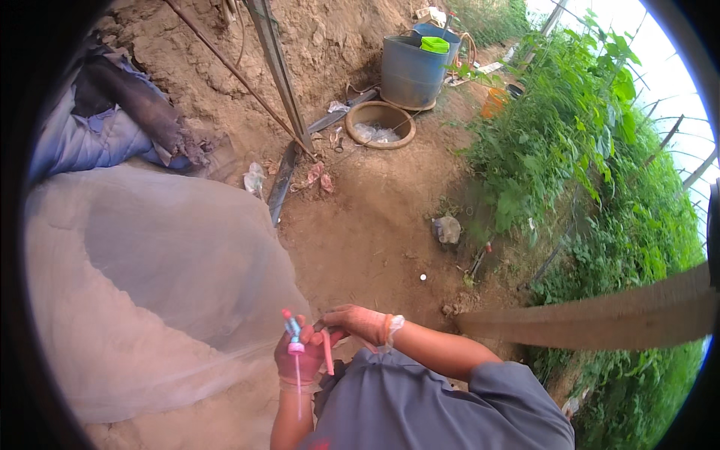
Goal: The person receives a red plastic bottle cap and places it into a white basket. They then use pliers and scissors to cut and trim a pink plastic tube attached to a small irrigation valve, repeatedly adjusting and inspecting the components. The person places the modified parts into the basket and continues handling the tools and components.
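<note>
In front of my body, my left hand (pixel 289 360) is closed around a spray pump head (pixel 292 330). It has a red-pink tip, a light blue body, a pink collar and a thin pale tube pointing down. My right hand (pixel 360 322) reaches across to it, fingers bent and touching the left hand's fingers. A narrow pink strip (pixel 328 354) hangs beside them; I cannot tell what it belongs to. What the right fingers hold is hidden. Thin translucent glove cuffs show at both wrists, with an orange band on the right one.
Pale sheeting (pixel 187 247) covers the ground at left. Ahead are a round brown tub (pixel 405 124), a large blue barrel (pixel 409 75) and an orange bucket (pixel 493 103). Green plants (pixel 540 157) line the right side. A wooden post (pixel 600 311) juts in at right; a metal pole (pixel 277 71) leans at left.
</note>
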`<action>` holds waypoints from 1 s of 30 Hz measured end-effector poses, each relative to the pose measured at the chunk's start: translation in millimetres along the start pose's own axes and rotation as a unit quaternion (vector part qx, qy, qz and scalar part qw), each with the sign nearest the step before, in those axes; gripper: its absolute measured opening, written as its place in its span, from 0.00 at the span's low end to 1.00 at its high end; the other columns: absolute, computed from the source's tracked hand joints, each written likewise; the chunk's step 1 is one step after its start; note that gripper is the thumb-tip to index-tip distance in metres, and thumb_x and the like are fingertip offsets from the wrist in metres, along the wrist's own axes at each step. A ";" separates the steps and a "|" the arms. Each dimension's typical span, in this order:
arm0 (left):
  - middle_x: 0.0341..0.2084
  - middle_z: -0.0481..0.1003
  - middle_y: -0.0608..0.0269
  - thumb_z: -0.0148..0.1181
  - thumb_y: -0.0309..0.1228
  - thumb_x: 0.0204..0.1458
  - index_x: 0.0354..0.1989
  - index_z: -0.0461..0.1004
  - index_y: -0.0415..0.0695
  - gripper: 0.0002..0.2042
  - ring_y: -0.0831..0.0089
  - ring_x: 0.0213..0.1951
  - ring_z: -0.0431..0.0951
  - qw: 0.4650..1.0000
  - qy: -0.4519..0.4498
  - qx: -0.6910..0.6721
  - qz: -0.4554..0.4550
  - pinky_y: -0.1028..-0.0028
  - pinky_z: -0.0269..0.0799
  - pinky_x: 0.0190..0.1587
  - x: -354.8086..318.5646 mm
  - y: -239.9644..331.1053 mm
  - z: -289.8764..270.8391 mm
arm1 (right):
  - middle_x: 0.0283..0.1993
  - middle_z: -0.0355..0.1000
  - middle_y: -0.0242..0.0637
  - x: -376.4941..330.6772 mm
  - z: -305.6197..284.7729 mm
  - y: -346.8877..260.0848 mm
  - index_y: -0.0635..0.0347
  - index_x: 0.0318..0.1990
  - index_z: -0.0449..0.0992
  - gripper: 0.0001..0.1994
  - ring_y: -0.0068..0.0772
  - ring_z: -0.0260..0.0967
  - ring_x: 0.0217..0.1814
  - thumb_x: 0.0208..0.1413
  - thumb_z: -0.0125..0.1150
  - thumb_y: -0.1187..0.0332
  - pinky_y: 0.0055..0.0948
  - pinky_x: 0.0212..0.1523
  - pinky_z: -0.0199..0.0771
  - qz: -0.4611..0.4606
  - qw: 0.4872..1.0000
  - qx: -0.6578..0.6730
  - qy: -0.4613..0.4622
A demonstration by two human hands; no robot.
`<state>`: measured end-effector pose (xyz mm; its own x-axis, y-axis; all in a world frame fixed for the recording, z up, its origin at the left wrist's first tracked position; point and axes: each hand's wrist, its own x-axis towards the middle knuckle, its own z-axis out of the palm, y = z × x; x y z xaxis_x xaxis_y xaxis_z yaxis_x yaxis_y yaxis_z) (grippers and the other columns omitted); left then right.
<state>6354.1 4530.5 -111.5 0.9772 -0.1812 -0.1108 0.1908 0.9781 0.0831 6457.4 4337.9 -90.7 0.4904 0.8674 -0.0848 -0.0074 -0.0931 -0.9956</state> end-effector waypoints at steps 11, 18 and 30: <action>0.24 0.64 0.74 0.41 0.40 0.72 0.57 0.75 0.48 0.17 0.74 0.32 0.66 0.982 0.021 -0.097 0.158 0.51 0.55 0.69 47.5 -32.5 40.0 | 0.47 0.75 0.43 55.3 -48.6 43.8 0.63 0.48 0.75 0.13 0.42 0.72 0.47 0.70 0.49 0.62 0.42 0.53 0.73 0.028 0.986 0.097 -0.136; 0.31 0.73 0.72 0.44 0.40 0.71 0.60 0.73 0.49 0.17 0.77 0.34 0.70 0.925 0.195 -0.072 0.319 0.63 0.65 0.59 -2.1 -38.0 30.9 | 0.56 0.75 0.50 74.5 -29.7 94.1 0.58 0.58 0.76 0.18 0.53 0.74 0.56 0.69 0.51 0.57 0.44 0.57 0.75 0.015 0.977 -0.083 -0.197; 0.31 0.72 0.75 0.46 0.41 0.71 0.61 0.69 0.50 0.16 0.81 0.34 0.72 0.821 0.361 -0.080 0.435 0.61 0.70 0.52 -77.4 -68.1 7.2 | 0.52 0.80 0.47 106.4 -48.6 62.9 0.56 0.51 0.83 0.19 0.51 0.77 0.55 0.67 0.54 0.53 0.42 0.57 0.75 0.094 0.978 -0.123 -0.136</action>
<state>6266.1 4477.2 -101.5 0.4166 0.6441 -0.6415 -0.6202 0.7174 0.3174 6551.5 4400.6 -160.4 0.2495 0.9186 -0.3064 0.1516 -0.3496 -0.9246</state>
